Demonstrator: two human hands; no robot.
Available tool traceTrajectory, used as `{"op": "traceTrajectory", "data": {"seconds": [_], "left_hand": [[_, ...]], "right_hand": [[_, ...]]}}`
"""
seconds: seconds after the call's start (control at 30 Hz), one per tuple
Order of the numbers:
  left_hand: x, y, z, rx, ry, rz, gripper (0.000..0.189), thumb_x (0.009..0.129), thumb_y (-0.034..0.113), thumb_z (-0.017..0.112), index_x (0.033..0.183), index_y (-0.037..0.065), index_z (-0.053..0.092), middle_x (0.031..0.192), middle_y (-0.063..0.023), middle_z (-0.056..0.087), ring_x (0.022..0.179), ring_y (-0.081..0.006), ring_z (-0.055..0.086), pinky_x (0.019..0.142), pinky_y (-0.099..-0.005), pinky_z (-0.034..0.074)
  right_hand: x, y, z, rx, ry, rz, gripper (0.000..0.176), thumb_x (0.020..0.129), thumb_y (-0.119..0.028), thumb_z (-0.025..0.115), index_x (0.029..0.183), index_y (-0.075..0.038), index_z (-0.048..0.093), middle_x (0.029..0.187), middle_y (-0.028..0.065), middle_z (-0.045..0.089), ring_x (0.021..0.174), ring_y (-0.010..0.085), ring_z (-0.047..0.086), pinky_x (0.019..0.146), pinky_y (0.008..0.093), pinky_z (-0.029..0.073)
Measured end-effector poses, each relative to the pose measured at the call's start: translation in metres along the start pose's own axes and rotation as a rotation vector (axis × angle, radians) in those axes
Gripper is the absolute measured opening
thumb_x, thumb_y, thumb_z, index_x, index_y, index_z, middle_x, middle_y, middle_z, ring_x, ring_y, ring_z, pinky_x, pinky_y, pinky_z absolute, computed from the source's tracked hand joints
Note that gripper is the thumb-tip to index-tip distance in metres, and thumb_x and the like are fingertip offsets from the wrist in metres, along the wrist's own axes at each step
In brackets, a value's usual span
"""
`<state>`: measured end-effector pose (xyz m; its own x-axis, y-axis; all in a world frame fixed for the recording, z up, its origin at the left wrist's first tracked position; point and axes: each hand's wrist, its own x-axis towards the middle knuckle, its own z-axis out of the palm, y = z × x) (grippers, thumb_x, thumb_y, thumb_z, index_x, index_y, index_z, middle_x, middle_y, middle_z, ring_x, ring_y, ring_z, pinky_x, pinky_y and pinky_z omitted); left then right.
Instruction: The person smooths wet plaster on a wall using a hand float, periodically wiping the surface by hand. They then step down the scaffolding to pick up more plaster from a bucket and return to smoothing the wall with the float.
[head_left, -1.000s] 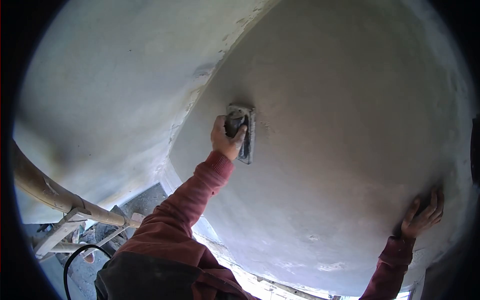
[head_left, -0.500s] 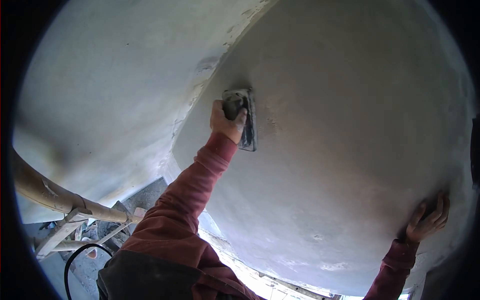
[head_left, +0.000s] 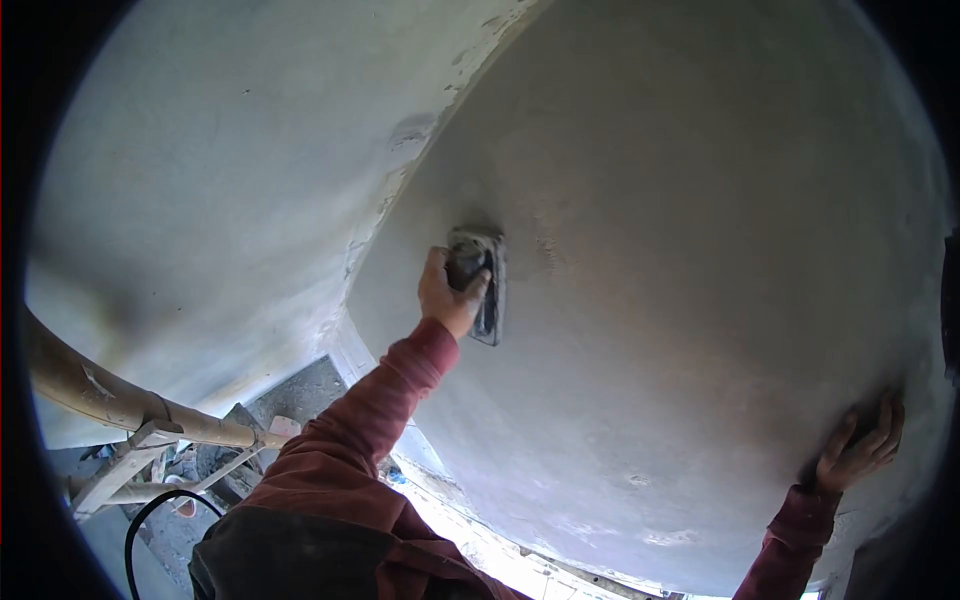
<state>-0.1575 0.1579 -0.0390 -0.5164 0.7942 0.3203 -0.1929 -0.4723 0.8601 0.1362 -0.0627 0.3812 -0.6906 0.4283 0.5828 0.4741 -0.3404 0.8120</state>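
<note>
My left hand (head_left: pixel 450 296) grips the handle of a dark rectangular float (head_left: pixel 489 300), its flat face against the grey plastered surface (head_left: pixel 640 330). The float lies a short way right of the corner line where this surface meets a paler one. Over at the lower right, my right hand (head_left: pixel 860 442) rests on the same surface with its fingers apart and nothing in it. Small rough marks (head_left: pixel 548 250) show in the plaster just right of the float. Both arms wear red sleeves.
The paler plastered wall (head_left: pixel 230 180) fills the upper left. At the lower left are a thick bamboo pole (head_left: pixel 120 395), a wooden brace (head_left: pixel 125 468), a black cable (head_left: pixel 135 535) and debris on the ground. Bright light enters at the bottom.
My left hand and the float have moved down along the surface, toward the bottom of the view. My right hand is nearly where it was.
</note>
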Motion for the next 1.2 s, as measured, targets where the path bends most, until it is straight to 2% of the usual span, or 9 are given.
{"op": "traceTrajectory", "data": {"seconds": [0.07, 0.23, 0.4, 0.6, 0.73, 0.83, 1.07, 1.13, 1.2], "left_hand": [[0.036, 0.021, -0.005, 0.078, 0.082, -0.265, 0.035, 0.072, 0.013, 0.076, 0.094, 0.002, 0.05, 0.093, -0.0168, 0.062, 0.084, -0.026, 0.061, 0.077, -0.0344, 0.048], [-0.005, 0.026, 0.022, 0.12, 0.058, -0.048, 0.04, 0.071, 0.013, 0.077, 0.096, 0.003, 0.047, 0.085, -0.0146, 0.057, 0.076, -0.0251, 0.056, 0.074, -0.0341, 0.048], [-0.001, 0.013, 0.008, -0.001, 0.166, -0.318, 0.032, 0.078, 0.009, 0.072, 0.095, 0.0, 0.046, 0.083, -0.0131, 0.06, 0.072, -0.0215, 0.059, 0.07, -0.032, 0.05], [-0.083, -0.015, 0.015, 0.026, -0.077, -0.087, 0.034, 0.077, 0.009, 0.071, 0.098, 0.002, 0.046, 0.091, -0.0131, 0.058, 0.082, -0.0238, 0.057, 0.078, -0.0329, 0.048], [-0.048, 0.028, 0.017, -0.012, -0.006, -0.319, 0.045, 0.072, 0.014, 0.075, 0.102, 0.001, 0.044, 0.089, -0.0138, 0.059, 0.078, -0.0295, 0.062, 0.074, -0.0357, 0.05], [-0.073, 0.055, 0.033, 0.137, -0.286, 0.157, 0.046, 0.073, 0.017, 0.073, 0.106, 0.003, 0.044, 0.092, -0.0185, 0.055, 0.086, -0.0396, 0.06, 0.074, -0.0427, 0.051], [-0.038, 0.067, 0.043, -0.044, -0.26, 0.025, 0.048, 0.072, 0.012, 0.074, 0.106, 0.001, 0.043, 0.091, -0.0132, 0.057, 0.078, -0.0252, 0.061, 0.072, -0.0357, 0.051], [-0.053, 0.086, 0.048, 0.112, -0.375, 0.379, 0.047, 0.072, 0.013, 0.074, 0.105, 0.001, 0.043, 0.089, -0.0134, 0.057, 0.075, -0.0283, 0.061, 0.071, -0.0367, 0.051], [-0.072, 0.073, 0.043, 0.104, -0.394, 0.312, 0.046, 0.072, 0.015, 0.074, 0.104, 0.002, 0.045, 0.088, -0.0136, 0.057, 0.075, -0.031, 0.061, 0.07, -0.0376, 0.052]], "right_hand": [[-0.001, 0.003, -0.001, 0.024, -0.007, -0.03, 0.045, 0.095, -0.035, 0.047, 0.128, -0.005, 0.052, 0.129, 0.0138, 0.052, 0.118, 0.0276, 0.049, 0.095, 0.0407, 0.036], [-0.006, 0.008, 0.003, -0.005, -0.017, -0.016, 0.045, 0.095, -0.035, 0.047, 0.127, -0.004, 0.052, 0.13, 0.0156, 0.052, 0.118, 0.0285, 0.049, 0.097, 0.0407, 0.036], [0.001, 0.006, -0.002, 0.043, -0.023, -0.042, 0.045, 0.094, -0.033, 0.048, 0.127, -0.004, 0.052, 0.13, 0.0158, 0.052, 0.118, 0.0287, 0.049, 0.097, 0.0404, 0.035], [-0.002, 0.006, 0.001, 0.058, -0.007, -0.03, 0.045, 0.094, -0.033, 0.049, 0.128, -0.004, 0.051, 0.129, 0.016, 0.052, 0.118, 0.0302, 0.049, 0.097, 0.042, 0.036], [-0.004, 0.008, 0.0, 0.032, -0.033, -0.025, 0.045, 0.094, -0.034, 0.049, 0.129, -0.005, 0.051, 0.128, 0.0158, 0.053, 0.118, 0.0311, 0.05, 0.097, 0.0432, 0.037], [-0.005, 0.006, 0.001, 0.067, -0.018, -0.009, 0.046, 0.094, -0.034, 0.049, 0.129, -0.005, 0.051, 0.128, 0.0157, 0.053, 0.118, 0.0314, 0.05, 0.098, 0.0439, 0.036], [-0.005, 0.008, 0.003, 0.087, -0.026, -0.034, 0.047, 0.094, -0.036, 0.05, 0.129, -0.005, 0.052, 0.13, 0.0153, 0.053, 0.118, 0.0314, 0.049, 0.098, 0.0444, 0.036], [-0.005, 0.01, 0.004, 0.093, -0.005, -0.033, 0.047, 0.094, -0.035, 0.05, 0.129, -0.004, 0.051, 0.13, 0.0154, 0.052, 0.118, 0.0315, 0.049, 0.098, 0.0446, 0.036], [-0.007, 0.012, 0.004, 0.072, -0.007, -0.032, 0.047, 0.093, -0.035, 0.05, 0.129, -0.004, 0.051, 0.13, 0.0155, 0.052, 0.118, 0.0317, 0.05, 0.097, 0.0446, 0.036]]}}
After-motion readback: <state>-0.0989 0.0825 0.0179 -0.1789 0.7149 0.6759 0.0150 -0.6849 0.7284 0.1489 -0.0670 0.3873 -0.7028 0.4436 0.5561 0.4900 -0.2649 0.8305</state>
